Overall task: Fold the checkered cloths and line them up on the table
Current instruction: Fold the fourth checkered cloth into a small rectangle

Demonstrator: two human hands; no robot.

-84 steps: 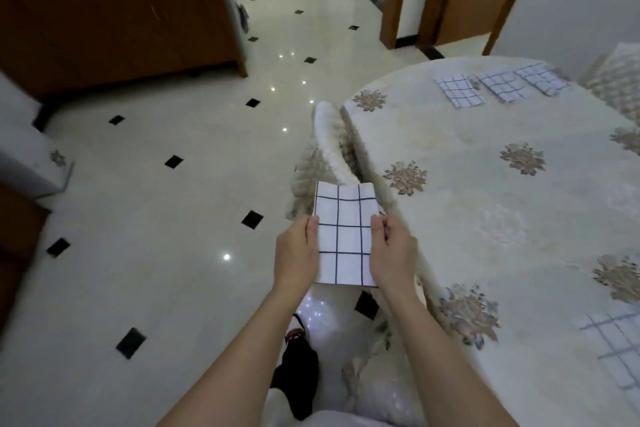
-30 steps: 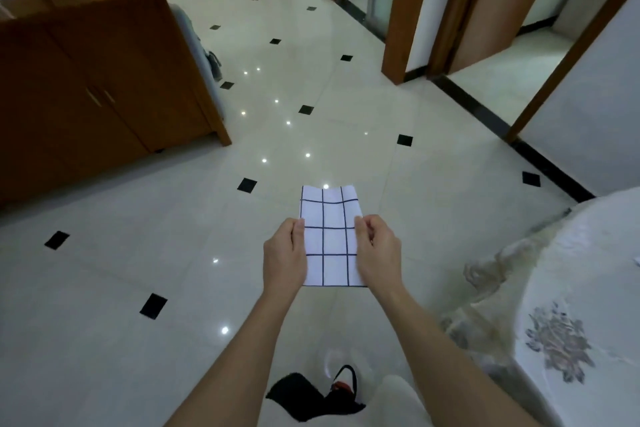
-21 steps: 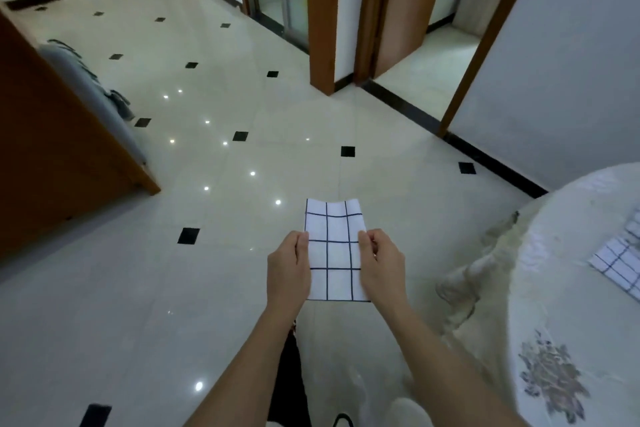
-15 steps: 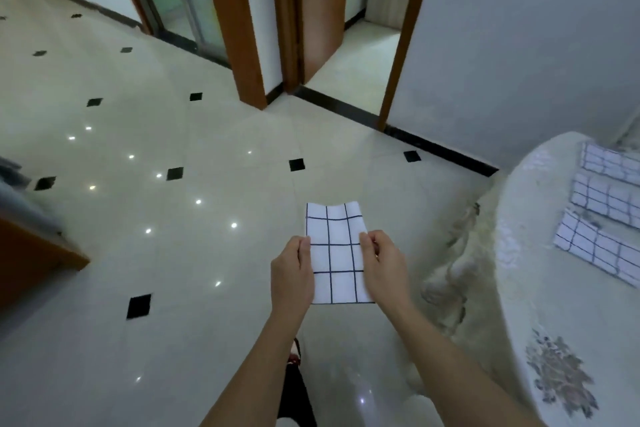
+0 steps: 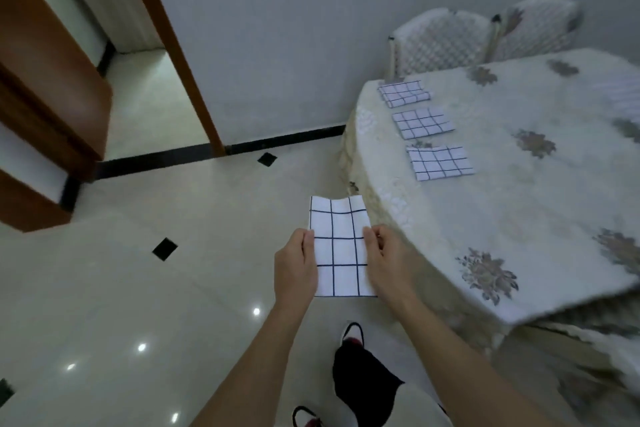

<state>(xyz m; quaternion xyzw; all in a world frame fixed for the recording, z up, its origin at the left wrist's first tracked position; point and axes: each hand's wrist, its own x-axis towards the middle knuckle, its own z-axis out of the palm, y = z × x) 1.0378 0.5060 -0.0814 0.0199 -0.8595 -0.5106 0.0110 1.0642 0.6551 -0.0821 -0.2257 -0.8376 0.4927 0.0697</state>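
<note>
Head view: left hand [image 5: 296, 265], right hand [image 5: 388, 262] still pinch folded cloth [image 5: 339, 250]; table [image 5: 519, 218] apparently nearer now.

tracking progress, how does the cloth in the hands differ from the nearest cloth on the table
The held cloth hangs over the floor, pinched by the left hand and right hand; the nearest table cloth lies flat on the table, untouched. The held cloth's far edge ripples; the table cloth's looks straight. Both: white, dark grid.
</note>
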